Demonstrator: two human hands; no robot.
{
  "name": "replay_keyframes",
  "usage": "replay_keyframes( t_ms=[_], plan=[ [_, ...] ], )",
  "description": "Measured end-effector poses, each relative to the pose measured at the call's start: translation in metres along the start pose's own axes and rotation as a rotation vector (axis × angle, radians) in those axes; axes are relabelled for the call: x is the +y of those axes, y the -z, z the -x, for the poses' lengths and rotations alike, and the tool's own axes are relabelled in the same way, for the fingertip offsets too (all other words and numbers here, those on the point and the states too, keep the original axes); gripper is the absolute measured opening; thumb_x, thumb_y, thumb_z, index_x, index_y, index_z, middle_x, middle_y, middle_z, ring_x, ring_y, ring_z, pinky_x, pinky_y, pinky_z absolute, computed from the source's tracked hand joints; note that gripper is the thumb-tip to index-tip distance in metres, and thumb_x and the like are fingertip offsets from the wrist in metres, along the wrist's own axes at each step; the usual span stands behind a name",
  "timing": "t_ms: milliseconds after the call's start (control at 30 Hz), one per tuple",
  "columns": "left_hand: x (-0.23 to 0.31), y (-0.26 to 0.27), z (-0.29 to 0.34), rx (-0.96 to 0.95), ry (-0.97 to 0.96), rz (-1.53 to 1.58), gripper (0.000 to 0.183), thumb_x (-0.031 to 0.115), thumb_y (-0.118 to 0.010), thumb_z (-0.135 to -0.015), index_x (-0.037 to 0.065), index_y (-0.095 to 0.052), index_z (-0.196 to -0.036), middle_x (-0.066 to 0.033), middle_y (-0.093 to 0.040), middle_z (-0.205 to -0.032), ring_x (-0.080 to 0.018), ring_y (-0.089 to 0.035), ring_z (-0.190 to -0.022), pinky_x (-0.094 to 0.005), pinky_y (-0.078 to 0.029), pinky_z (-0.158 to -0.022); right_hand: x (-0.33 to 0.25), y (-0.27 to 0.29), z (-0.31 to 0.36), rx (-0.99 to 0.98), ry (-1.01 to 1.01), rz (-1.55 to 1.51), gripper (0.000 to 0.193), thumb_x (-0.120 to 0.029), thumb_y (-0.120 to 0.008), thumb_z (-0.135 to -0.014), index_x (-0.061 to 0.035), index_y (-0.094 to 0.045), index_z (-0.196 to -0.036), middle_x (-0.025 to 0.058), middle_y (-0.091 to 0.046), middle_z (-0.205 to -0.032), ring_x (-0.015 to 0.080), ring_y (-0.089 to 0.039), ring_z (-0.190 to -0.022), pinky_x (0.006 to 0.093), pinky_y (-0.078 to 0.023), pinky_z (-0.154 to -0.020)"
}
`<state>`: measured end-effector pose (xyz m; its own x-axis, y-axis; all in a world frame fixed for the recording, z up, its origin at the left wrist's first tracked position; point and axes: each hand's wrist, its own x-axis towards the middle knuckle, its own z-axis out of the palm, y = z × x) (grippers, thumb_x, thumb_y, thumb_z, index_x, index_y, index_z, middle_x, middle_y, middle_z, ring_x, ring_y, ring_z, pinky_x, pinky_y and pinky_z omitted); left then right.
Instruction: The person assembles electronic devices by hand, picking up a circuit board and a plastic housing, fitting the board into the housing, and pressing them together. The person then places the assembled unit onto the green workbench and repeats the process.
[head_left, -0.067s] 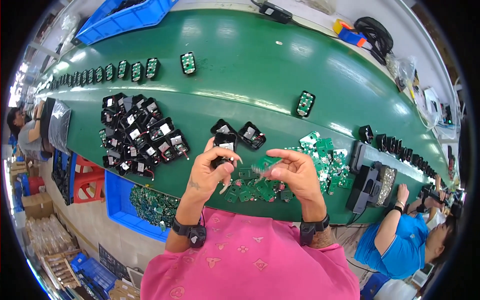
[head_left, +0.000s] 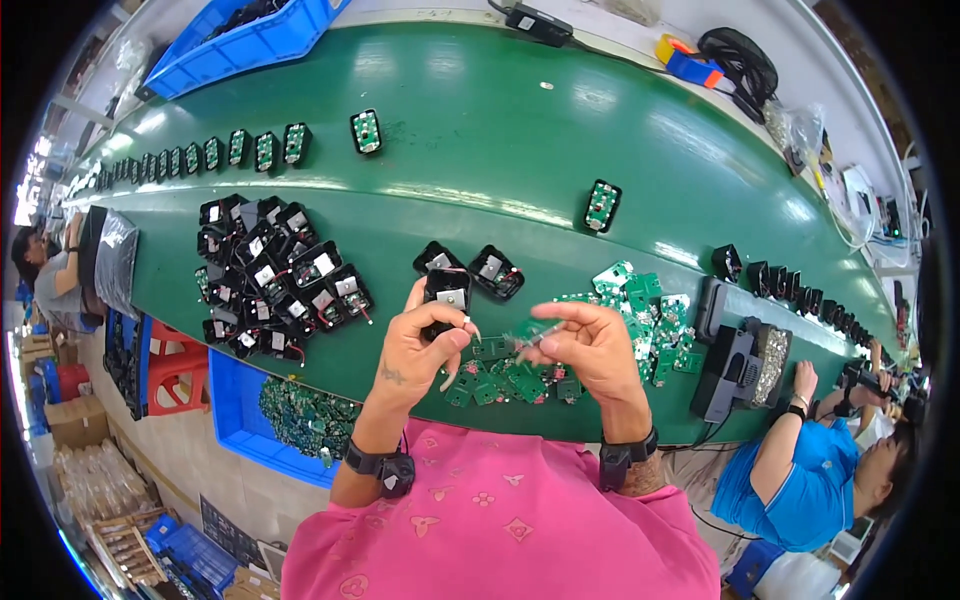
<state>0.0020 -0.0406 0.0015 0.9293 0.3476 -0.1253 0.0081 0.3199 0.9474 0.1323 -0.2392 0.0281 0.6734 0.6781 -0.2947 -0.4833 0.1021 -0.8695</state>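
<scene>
1. A small black housing (head_left: 446,297) is gripped in the left hand (head_left: 420,345), pinched between thumb and fingers and raised above the green conveyor belt (head_left: 480,150).
2. The right hand (head_left: 590,345) is closed on a small green circuit board (head_left: 528,338), held at the fingertips just right of the black housing; the 2 items are near each other, and contact cannot be told.
3. A loose heap of green circuit boards (head_left: 640,310) is spread on the belt beneath and to the right of the hands.
4. 2 open black housings (head_left: 470,265) lie just beyond the left hand.
5. A cluster of black housings (head_left: 280,275) is noted on the belt to the left.
6. A row of fitted units (head_left: 240,147) is lined up at the far left.
7. A blue bin (head_left: 250,35) stands at the far edge.
8. A person in a blue shirt (head_left: 800,480) is seated at the near right.
</scene>
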Motion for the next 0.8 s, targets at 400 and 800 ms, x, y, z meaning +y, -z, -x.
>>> replay_keyframes(
  t_ms=[400,800],
  plan=[
    [0.008,-0.026,-0.017,-0.138,-0.198,-0.45,0.013,0.008,-0.071,-0.085,0.002,-0.072,-0.096,-0.0137,-0.045,-0.138,-0.0223,-0.057,-0.109,-0.035,-0.047,-0.093,-0.005,-0.001,-0.01,-0.125,-0.19,0.158,0.024,-0.022,-0.071,-0.094,-0.0022,-0.064,-0.082,0.0003,-0.059,-0.057,0.0032,-0.046,-0.039,0.02,-0.032,-0.035],
    [0.019,-0.05,-0.024,-0.174,-0.015,-0.089,0.07,-0.004,-0.061,-0.087,0.002,-0.031,-0.151,-0.0135,-0.04,-0.147,-0.0202,-0.053,-0.123,-0.0333,-0.049,-0.099,-0.004,0.001,-0.011,0.03,-0.128,0.209,0.024,-0.017,-0.075,-0.09,0.0003,-0.062,-0.079,0.0029,-0.063,-0.061,0.0045,-0.053,-0.044,0.0196,-0.037,-0.037]
  ],
)
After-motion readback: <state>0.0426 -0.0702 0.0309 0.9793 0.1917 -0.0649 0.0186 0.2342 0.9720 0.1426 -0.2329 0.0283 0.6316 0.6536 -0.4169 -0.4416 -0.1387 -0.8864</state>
